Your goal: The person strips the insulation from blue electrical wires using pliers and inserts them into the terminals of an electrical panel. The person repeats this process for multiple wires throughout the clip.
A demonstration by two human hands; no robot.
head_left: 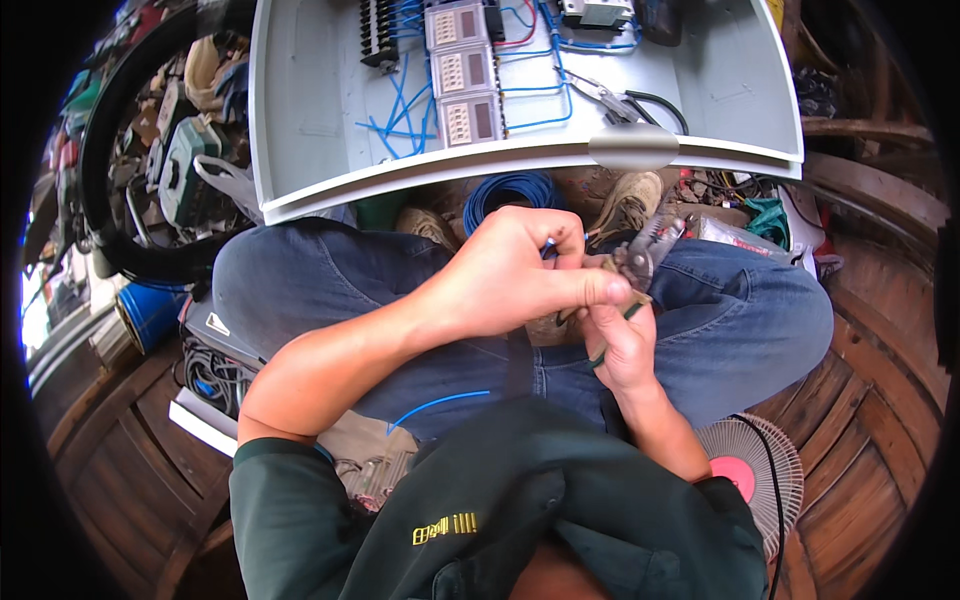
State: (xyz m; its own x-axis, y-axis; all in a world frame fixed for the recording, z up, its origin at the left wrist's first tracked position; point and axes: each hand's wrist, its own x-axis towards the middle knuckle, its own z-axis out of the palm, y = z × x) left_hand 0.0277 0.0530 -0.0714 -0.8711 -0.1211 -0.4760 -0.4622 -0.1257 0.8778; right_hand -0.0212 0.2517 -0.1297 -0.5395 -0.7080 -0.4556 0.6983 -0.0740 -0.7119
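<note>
My right hand [628,345] is wrapped round a pair of pliers [640,258] with green grips, over my lap. Their worn, toothed metal jaws point up and away from me. Close beside them, my left hand [525,268] is closed, its fingers curled and its thumb reaching to the pliers' head. A small bit of blue shows at its curled fingers, but what it holds is hidden. Across my jeans lies a short piece of blue wire [440,402]. Beyond my hands, a coil of blue wire [508,193] rests on the ground between my shoes.
An open grey metal box [345,178] stands ahead, holding meter-like modules [467,72], a black terminal strip [378,35], blue wires and a second pair of pliers [600,95]. A pink-centred fan [755,470] is at my right, a blue can [150,312] at my left.
</note>
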